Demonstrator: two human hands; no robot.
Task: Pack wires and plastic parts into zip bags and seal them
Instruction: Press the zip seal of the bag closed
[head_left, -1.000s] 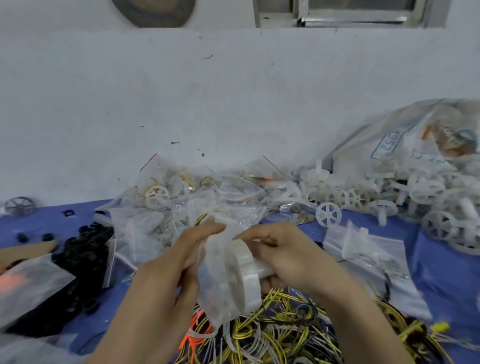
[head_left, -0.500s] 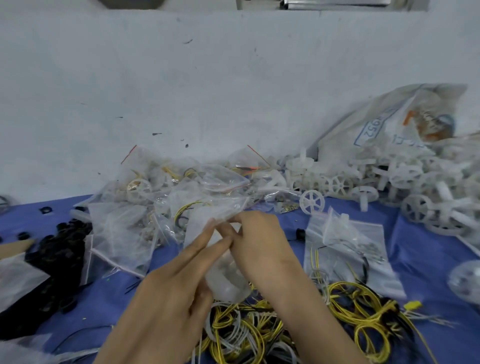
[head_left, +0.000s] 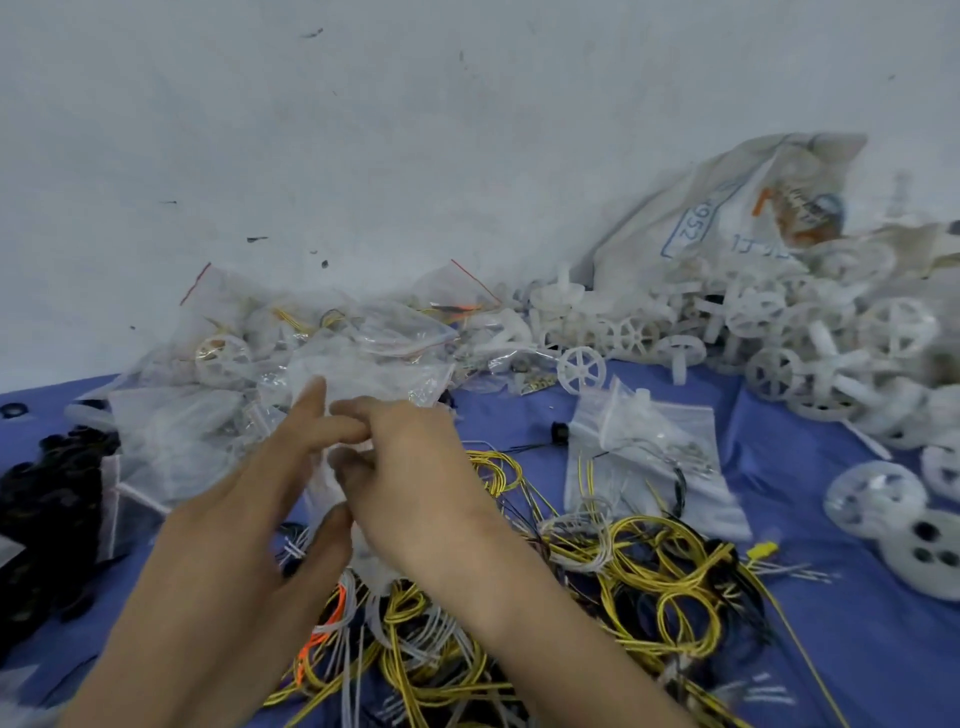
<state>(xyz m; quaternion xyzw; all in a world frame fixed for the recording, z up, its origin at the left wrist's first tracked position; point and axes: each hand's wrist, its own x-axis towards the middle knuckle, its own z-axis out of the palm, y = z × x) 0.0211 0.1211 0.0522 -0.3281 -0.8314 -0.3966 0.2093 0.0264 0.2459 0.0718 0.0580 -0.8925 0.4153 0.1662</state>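
1 zip bag (head_left: 324, 486) hangs pinched between left hand (head_left: 249, 519), right hand (head_left: 415, 467) fingers (head_left: 348, 460).

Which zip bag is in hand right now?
The zip bag pinched between left hand and right hand, above the wire tangle. The others lie loose: a heap by the wall, flat ones at right.

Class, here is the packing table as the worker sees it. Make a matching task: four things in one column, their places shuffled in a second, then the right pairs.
Things
1. zip bag
2. yellow wires
3. black parts
4. printed sack

Places
A. leaning against the wall, on the right
B. heaped at the far left
C. pinched between the left hand and the right hand
D. tangled on the blue cloth, nearest the camera

Pairs: 1-C, 2-D, 3-B, 4-A
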